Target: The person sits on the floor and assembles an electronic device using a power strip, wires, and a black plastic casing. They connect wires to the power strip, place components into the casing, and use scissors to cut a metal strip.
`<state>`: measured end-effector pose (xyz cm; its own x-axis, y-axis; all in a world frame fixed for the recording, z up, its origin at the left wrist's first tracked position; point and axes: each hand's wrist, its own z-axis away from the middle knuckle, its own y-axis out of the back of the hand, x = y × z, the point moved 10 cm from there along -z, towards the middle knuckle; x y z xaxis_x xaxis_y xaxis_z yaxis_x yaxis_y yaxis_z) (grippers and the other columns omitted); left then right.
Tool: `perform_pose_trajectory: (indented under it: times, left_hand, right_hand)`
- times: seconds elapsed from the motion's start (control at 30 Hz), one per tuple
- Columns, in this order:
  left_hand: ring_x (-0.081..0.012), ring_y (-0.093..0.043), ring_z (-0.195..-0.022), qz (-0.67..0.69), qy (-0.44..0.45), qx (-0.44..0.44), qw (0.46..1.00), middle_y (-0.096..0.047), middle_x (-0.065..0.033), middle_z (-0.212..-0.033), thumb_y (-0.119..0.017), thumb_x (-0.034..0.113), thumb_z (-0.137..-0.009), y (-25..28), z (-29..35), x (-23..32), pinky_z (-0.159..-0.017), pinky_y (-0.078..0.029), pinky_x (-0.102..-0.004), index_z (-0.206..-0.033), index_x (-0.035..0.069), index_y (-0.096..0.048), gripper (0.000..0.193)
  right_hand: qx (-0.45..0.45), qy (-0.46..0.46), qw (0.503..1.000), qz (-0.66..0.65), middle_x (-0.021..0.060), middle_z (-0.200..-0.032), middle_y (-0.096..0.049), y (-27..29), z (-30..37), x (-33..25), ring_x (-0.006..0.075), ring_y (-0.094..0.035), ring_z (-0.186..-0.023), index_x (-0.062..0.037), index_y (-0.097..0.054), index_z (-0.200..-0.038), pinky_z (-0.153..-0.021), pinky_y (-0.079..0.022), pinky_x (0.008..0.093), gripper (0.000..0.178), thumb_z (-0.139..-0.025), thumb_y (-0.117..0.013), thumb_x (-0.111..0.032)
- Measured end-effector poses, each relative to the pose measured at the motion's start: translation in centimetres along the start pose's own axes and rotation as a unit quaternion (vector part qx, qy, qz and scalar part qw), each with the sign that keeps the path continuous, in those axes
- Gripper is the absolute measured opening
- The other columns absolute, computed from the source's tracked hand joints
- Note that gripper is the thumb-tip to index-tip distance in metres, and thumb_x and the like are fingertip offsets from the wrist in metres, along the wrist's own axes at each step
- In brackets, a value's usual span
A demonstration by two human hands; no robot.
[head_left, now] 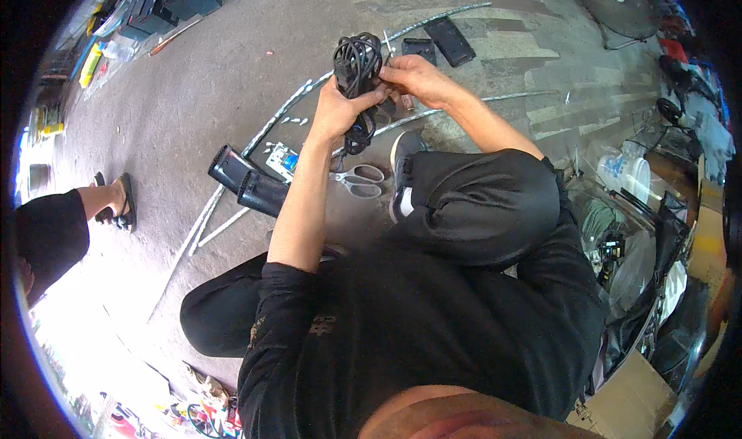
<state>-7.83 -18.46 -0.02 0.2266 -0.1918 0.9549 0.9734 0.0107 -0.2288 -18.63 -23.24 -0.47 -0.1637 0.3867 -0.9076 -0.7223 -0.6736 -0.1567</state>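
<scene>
A looped bundle of black cable point(357, 62) is held up in front of me above the floor. My left hand point(337, 113) grips it from the left, with the thumb across its near side and loops hanging below. At the bundle's right edge, the fingers of my right hand point(421, 81) are closed in a pinch on the cable; their tips are partly hidden. Just above those fingers shows a thin pale strip point(388, 43); I cannot tell whether it is held. Scissors with grey handles point(363, 181) lie on the floor below the bundle, beside my shoe point(405, 154).
Two black casings point(261, 192) and a small circuit board point(283, 161) lie left of my forearm. Long striped strips point(287, 108) cross the floor. Flat black pieces point(450, 42) lie beyond my hands. Another person's foot point(122, 201) is at left, a white bucket point(624, 173) at right.
</scene>
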Motion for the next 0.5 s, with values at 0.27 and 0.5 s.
perform_pose_trajectory:
  times: [0.27, 0.5]
  left_hand:
    - [-0.0179, -0.066, -0.085, 0.023, 0.095, 0.071, 0.993, -0.069, -0.0098, -0.097, -0.08, 0.008, -0.073, 3.1, 1.1, -7.1, -0.077, -0.053, -0.0321, -0.107, -0.002, -0.064, 0.038]
    - [-0.0196, -0.066, -0.074, 0.193, 0.134, 0.198, 0.951, -0.066, -0.0077, -0.086, -0.073, -0.002, -0.077, 7.7, 2.9, -7.2, -0.066, -0.055, -0.0326, -0.096, 0.0, -0.062, 0.021]
  right_hand:
    - [-0.06, -0.076, 0.995, 0.025, 0.0029, -0.083, -0.067, 1.8, -1.9, 3.8, 0.0063, -0.058, -0.067, -0.0036, -0.068, -0.1, -0.052, -0.039, 0.0203, 0.031, -0.095, -0.062, -0.033]
    - [0.373, -0.153, 0.809, 0.427, 0.0166, -0.111, -0.069, 24.4, -2.5, 12.8, 0.03, -0.067, -0.101, -0.0003, -0.064, -0.113, -0.086, -0.052, 0.0425, 0.051, -0.083, -0.072, -0.04]
